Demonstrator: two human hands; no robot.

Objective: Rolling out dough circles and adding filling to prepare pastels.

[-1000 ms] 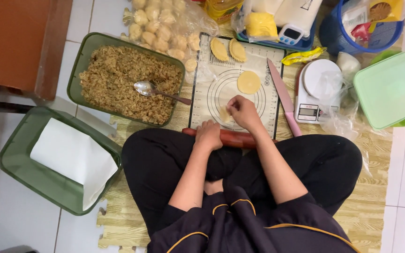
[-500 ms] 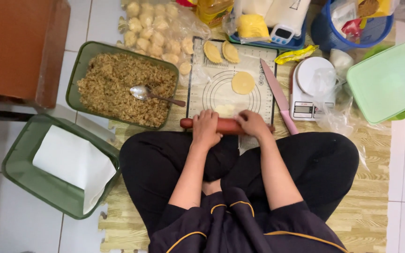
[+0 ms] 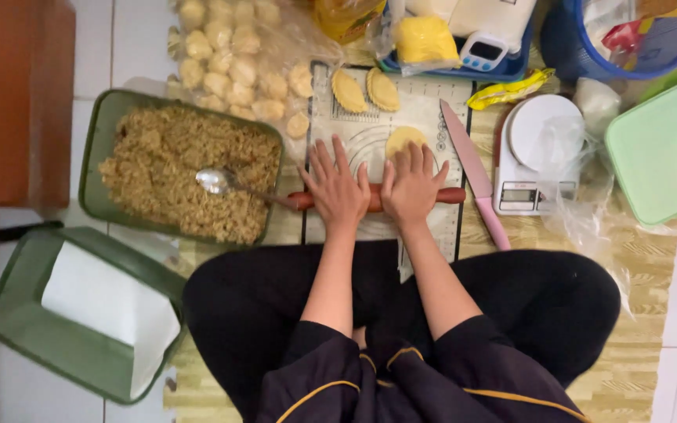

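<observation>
Landmark: white rolling mat [image 3: 432,125], on the floor before the seated person. Items listed left to right.

1. Empty green tray [image 3: 17,329] lined with white paper, well left of the mat and nearer the person.
2. Green tray of crumbly brown filling [image 3: 174,176], just left of the mat; a metal spoon [image 3: 217,182] lies in it, handle toward the mat.
3. Pale dough balls [image 3: 229,70] on clear plastic, off the mat's far left corner.
4. Left hand [image 3: 338,188], on the mat's near half: flat, fingers spread, palm pressing on the rolling pin. No wrap-around grasp.
5. Red-brown rolling pin [image 3: 373,197], lying crosswise on the mat under both palms, ends protruding. Judged rigid, moderately light, liable to roll; best worked by flat palms at the middle, or taken by its ends.
6. Right hand [image 3: 410,186], beside the left: likewise flat and open-fingered on the pin.
7. Yellow dough disc [image 3: 398,139], mid-mat, just beyond the right fingertips. Judged soft, thin, easily torn or stuck.
8. Two folded pastries [image 3: 366,90], on the mat's far edge, in the pin's forward path.
9. Pink-handled knife [image 3: 476,176], along the mat's right edge, close to the pin's right end.
10. White kitchen scale [image 3: 530,153], right of the mat.
11. Light green lidded box [image 3: 664,145], far right.
</observation>
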